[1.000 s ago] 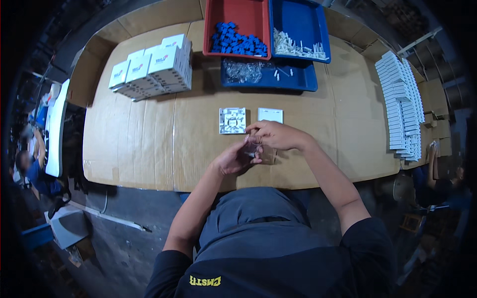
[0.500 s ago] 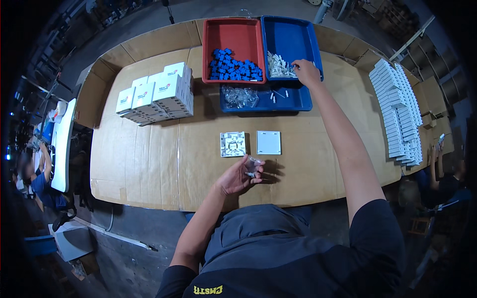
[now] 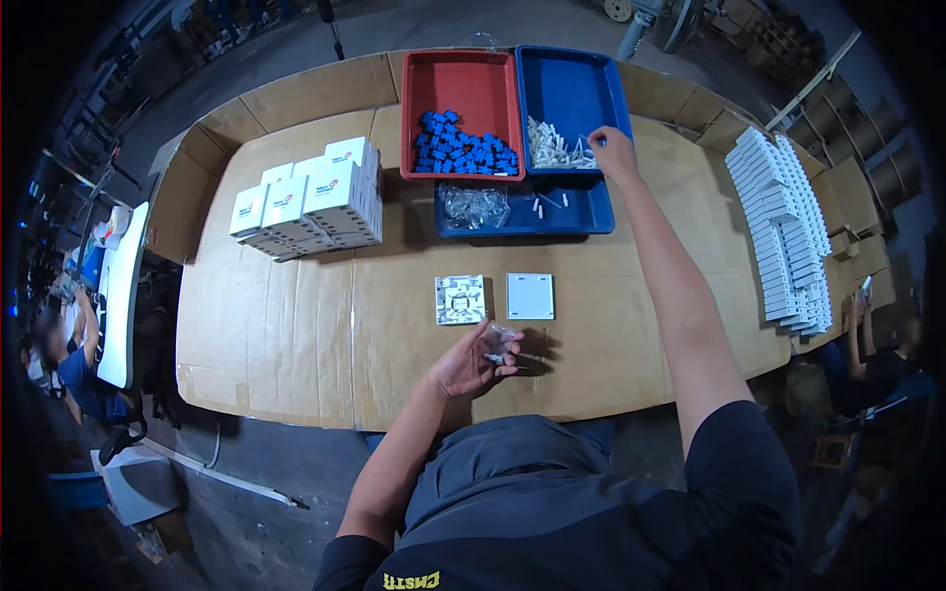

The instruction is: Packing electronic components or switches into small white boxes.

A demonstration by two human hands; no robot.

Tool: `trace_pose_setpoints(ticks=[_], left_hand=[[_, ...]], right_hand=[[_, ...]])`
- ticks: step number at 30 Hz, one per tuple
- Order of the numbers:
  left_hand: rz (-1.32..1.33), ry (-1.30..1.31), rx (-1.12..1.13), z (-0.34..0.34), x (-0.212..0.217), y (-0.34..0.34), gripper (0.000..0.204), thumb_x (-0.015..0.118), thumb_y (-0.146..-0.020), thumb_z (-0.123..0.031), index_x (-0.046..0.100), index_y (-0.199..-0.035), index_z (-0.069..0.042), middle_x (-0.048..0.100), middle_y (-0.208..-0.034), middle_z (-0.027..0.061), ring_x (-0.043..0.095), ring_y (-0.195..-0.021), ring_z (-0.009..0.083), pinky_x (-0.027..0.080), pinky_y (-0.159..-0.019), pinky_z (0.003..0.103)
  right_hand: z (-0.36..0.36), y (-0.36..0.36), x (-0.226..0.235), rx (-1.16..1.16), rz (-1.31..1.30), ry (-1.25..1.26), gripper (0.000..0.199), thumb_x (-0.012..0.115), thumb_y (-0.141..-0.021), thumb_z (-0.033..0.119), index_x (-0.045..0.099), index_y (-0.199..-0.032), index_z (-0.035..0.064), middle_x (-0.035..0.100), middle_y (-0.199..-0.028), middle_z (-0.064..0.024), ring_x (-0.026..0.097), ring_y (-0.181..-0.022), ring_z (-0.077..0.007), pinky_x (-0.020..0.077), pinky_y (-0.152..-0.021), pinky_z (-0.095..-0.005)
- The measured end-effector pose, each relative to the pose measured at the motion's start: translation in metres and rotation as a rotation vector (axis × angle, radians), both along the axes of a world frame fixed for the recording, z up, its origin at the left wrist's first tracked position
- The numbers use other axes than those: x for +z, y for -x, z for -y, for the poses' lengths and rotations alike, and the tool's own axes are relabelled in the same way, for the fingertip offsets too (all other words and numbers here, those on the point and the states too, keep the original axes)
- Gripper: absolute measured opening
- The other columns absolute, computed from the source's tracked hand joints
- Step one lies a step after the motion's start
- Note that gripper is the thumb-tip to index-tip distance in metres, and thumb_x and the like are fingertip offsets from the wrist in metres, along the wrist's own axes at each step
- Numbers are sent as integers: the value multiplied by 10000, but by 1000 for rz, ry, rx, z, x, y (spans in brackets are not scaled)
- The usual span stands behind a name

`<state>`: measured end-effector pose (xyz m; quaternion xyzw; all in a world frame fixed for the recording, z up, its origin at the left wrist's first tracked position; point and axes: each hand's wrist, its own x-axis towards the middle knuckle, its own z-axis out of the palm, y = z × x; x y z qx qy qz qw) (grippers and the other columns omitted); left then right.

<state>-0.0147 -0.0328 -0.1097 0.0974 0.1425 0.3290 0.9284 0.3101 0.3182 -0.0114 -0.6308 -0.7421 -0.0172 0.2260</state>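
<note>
White parts (image 3: 554, 150) lie heaped in far blue tray (image 3: 572, 89); right hand (image 3: 611, 153) reaches in, fingers pinched on them. Left hand (image 3: 473, 360), near table edge, cups small clear bag (image 3: 501, 340), half open. Two white plates (image 3: 530, 295) just beyond.

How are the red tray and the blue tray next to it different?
The red tray holds a heap of small blue pieces; the blue tray holds small white pieces. The right hand reaches into the blue tray, while no hand is at the red tray. Both are shallow rectangular trays, side by side at the table's far edge, each mostly bare at the far end.
</note>
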Motion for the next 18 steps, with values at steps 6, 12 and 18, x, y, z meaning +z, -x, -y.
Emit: trace_pose_setpoints(ticks=[6,12,18], left_hand=[[-11,21,23,7,-3,3,690,356,-1102,-535,541,-1405,57,692,-1131,120,672,-988,251,551,-1014,420],[-71,8,33,4,3,1,628,369,-1109,-502,581,-1357,34,696,-1144,99,678,-1015,220,555,-1006,402],[-43,21,37,0,7,-2,579,395,-1106,-486,584,-1341,8,693,-1157,95,682,-1005,209,570,-965,367]], right_hand=[[48,2,38,155,-1317,268,210,714,-981,136,673,-1125,-11,708,-920,-35,481,-663,-41,361,-551,-195],[162,33,49,310,-1076,503,141,741,-947,82,702,-1049,-7,703,-898,-20,490,-677,-29,376,-586,-212],[256,79,7,481,-856,896,107,782,-908,90,751,-966,5,717,-855,-8,626,-819,-70,496,-763,-239]])
